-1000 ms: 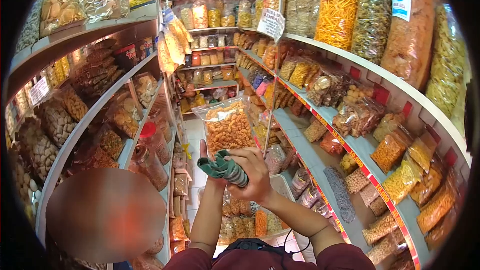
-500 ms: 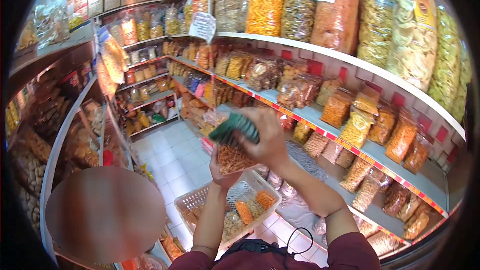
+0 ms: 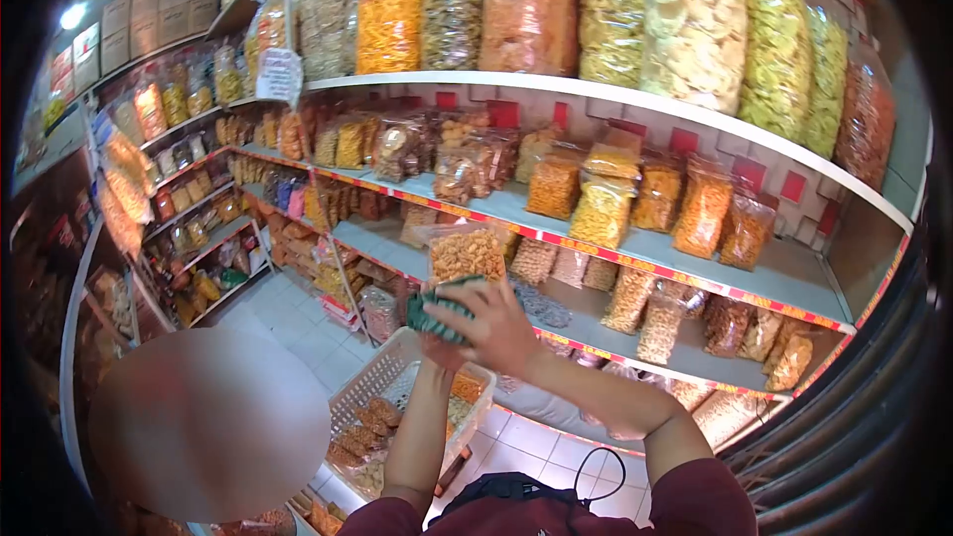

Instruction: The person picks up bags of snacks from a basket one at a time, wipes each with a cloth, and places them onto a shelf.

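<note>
My left hand [image 3: 442, 352] is closed round the lower end of a clear bag of light brown snacks [image 3: 467, 256], held upright in front of the shelves. A dark green cloth [image 3: 442, 312] lies against the bag's lower part. My right hand [image 3: 488, 323] has its fingers wrapped over this cloth, just above my left hand. Much of my left hand's fingers is hidden behind the cloth and my right hand. Under my forearms stands a white plastic basket [image 3: 342, 399] with several snack packs in it.
A middle shelf [image 3: 506, 208] holds several snack bags, and large bags [image 3: 528, 10] line the shelf above. More stocked shelves stand at the left. A metal shutter [image 3: 844, 387] is at the right. A blurred oval covers the lower left.
The view has turned to the right. The snack bag is now raised and shows above my hands, while the green cloth in my right hand has moved from its top to its lower part.
</note>
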`<state>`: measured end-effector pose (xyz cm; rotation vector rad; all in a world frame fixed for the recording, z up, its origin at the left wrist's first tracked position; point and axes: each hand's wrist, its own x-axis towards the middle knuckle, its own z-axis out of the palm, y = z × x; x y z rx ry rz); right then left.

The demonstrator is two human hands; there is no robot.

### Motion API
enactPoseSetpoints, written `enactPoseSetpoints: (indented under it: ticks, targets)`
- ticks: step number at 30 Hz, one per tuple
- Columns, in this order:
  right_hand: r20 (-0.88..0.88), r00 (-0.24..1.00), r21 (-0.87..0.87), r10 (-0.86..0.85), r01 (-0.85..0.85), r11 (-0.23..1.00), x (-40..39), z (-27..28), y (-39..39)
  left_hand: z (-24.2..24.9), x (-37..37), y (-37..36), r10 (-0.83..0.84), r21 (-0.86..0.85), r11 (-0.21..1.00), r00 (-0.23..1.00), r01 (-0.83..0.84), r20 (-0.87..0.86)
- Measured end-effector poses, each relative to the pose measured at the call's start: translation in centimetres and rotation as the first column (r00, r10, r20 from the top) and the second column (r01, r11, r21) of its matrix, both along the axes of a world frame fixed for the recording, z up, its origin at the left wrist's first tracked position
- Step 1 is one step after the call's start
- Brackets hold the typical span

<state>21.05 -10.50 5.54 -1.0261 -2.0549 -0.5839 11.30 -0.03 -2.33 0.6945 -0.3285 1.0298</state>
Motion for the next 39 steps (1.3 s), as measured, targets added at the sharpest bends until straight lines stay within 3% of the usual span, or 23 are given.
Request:
enactPoseSetpoints:
  ticks: [2, 5, 6, 8, 10, 12, 14, 17, 20, 23, 26, 27, 30, 31, 33, 34, 36, 39]
  targets:
    - [-0.06, 0.997, 0.05, -0.055, 0.058, 0.997, 3.4, 3.0, 0.1, 0.2, 2.2, -1.5, -0.12, -0.143, 0.983, 0.991, 0.112, -0.053]
    - [-0.329, 0.93, 0.048, -0.161, 0.186, 0.981, 8.3, 7.6, -0.3, 2.6, 6.2, -4.4, -0.305, -0.04, 0.952, 0.947, 0.302, -0.105]
    - [-0.339, 0.916, 0.019, -0.212, 0.232, 0.972, 9.3, 8.0, -1.1, 2.9, 7.5, -5.4, -0.346, 0.013, 0.936, 0.929, 0.35, -0.132]
    - [-0.354, 0.883, -0.034, -0.307, 0.316, 0.948, 11.2, 8.5, -2.7, 3.2, 10.5, -6.8, -0.401, -0.105, 0.913, 0.915, 0.394, -0.055]
    - [-0.238, 0.902, 0.037, -0.36, 0.379, 0.925, 12.3, 6.2, -5.1, 3.2, 14.3, -7.6, -0.392, -0.267, 0.885, 0.92, 0.381, 0.012]
    - [-0.113, 0.93, 0.124, -0.349, 0.362, 0.924, 13.5, 2.4, -7.6, 1.0, 17.6, -8.7, -0.42, -0.04, 0.906, 0.906, 0.422, 0.054]
    - [0.083, 0.922, 0.059, -0.378, 0.374, 0.925, 14.5, -1.9, -10.5, 0.9, 20.5, -10.4, -0.474, -0.028, 0.879, 0.879, 0.475, 0.051]
    - [0.135, 0.917, 0.104, -0.377, 0.365, 0.925, 18.9, -5.2, -13.7, 1.4, 24.9, -13.3, -0.54, -0.067, 0.839, 0.842, 0.54, 0.022]
    - [0.065, 0.87, 0.081, -0.488, 0.483, 0.872, 24.3, -1.9, -17.7, 1.5, 29.9, -16.6, -0.595, -0.11, 0.798, 0.804, 0.592, 0.015]
    - [-0.213, 0.811, 0.126, -0.545, 0.576, 0.808, 29.8, 3.0, -21.5, 1.8, 34.0, -20.1, -0.662, -0.105, 0.745, 0.749, 0.659, -0.001]
    - [-0.473, 0.664, 0.104, -0.579, 0.695, 0.712, 34.1, 6.0, -24.2, 3.0, 37.1, -24.5, -0.676, -0.091, 0.736, 0.722, 0.671, -0.146]
    - [-0.456, 0.614, 0.108, -0.645, 0.757, 0.645, 34.6, 5.8, -24.9, 2.7, 38.4, -25.8, -0.676, -0.122, 0.737, 0.724, 0.665, -0.136]
    - [-0.342, 0.572, 0.091, -0.745, 0.81, 0.58, 34.0, 2.3, -27.5, 0.6, 41.6, -27.1, -0.831, -0.238, 0.541, 0.557, 0.807, 0.001]
    - [-0.248, 0.558, 0.097, -0.792, 0.828, 0.553, 34.3, 0.1, -29.1, -2.6, 45.8, -27.7, -0.712, 0.238, 0.695, 0.697, 0.679, 0.091]
    - [-0.042, 0.56, 0.102, -0.827, 0.826, 0.554, 34.0, -4.6, -30.0, -4.7, 48.7, -26.4, -0.832, 0.016, 0.549, 0.544, 0.836, 0.111]
    - [-0.045, 0.572, 0.083, -0.819, 0.819, 0.567, 35.0, -5.4, -30.4, -4.7, 49.6, -25.7, -0.876, -0.093, 0.453, 0.462, 0.886, 0.134]
    - [-0.052, 0.594, 0.042, -0.803, 0.805, 0.592, 36.7, -6.5, -31.6, -4.7, 51.0, -26.0, -0.902, -0.193, 0.393, 0.418, 0.899, 0.106]
    - [-0.207, 0.581, 0.094, -0.787, 0.812, 0.575, 40.6, -3.1, -33.6, -0.8, 50.6, -29.1, -0.844, -0.147, 0.535, 0.534, 0.832, -0.054]
